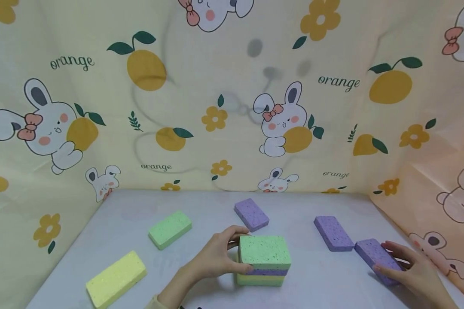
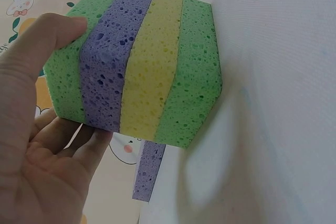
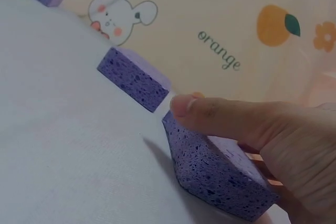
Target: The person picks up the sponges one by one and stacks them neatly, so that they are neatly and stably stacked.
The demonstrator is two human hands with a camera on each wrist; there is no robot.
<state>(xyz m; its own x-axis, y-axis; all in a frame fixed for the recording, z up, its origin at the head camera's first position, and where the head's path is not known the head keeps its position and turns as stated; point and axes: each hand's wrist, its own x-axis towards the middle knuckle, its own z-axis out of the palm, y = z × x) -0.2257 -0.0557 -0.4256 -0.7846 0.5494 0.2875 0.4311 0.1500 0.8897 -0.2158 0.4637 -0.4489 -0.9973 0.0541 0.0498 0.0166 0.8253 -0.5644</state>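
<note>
In front of me stands a stack of sponges (image 1: 264, 253), layered from the top green, purple, yellow and green. My left hand (image 1: 218, 253) grips its upper left side, the thumb on the near face and the fingers around the far side. The left wrist view shows the thumb tip against the top green sponge (image 2: 65, 80), with fingertips at the purple layer (image 2: 107, 77). On the right, my right hand (image 1: 413, 268) holds a purple sponge (image 1: 379, 259) between thumb and fingers. That sponge looks slightly tilted in the right wrist view, with a shadow beside it.
Another purple sponge (image 1: 334, 234) lies just left of the held one. Behind the stack is a further purple sponge (image 1: 251, 213). A green sponge (image 1: 170, 229) and a yellow sponge (image 1: 116, 279) lie to the left on the white table (image 1: 313, 283). Patterned cloth (image 1: 232, 150) walls the back and sides.
</note>
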